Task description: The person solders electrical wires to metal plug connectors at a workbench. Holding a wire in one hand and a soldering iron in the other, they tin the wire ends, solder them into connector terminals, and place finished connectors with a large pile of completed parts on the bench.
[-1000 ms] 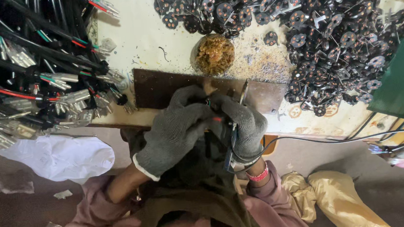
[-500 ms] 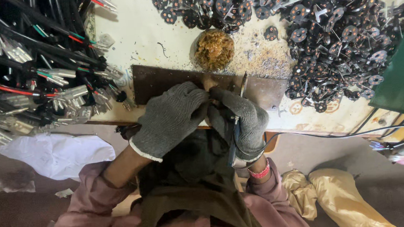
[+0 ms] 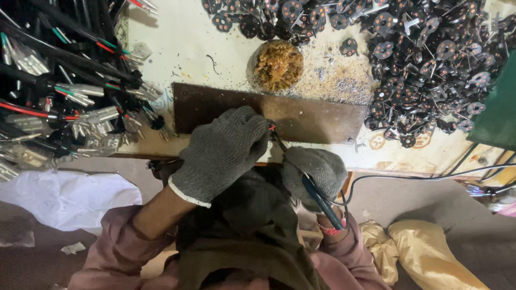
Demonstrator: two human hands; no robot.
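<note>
Both my hands wear grey knit gloves and meet at the near edge of a worn table [image 3: 200,39]. My left hand [image 3: 221,151] is closed around something small with a bit of red wire showing at its fingertips; the piece itself is hidden. My right hand [image 3: 315,171] grips a soldering iron [image 3: 310,190] with a blue handle, its tip pointing up toward my left fingers. Both work over a dark brown metal plate [image 3: 323,115] lying flat on the table.
A round tin of brownish-yellow paste [image 3: 277,65] sits just beyond the plate. A heap of black round discs [image 3: 408,23] fills the right. Black cables with red and green wires and metal terminals [image 3: 51,94] pile at left. A green object [image 3: 513,106] is at right; white cloth [image 3: 59,197] below left.
My hands have shifted slightly apart; the left stays up on the plate's edge while the right has dropped lower toward my body with the iron.
</note>
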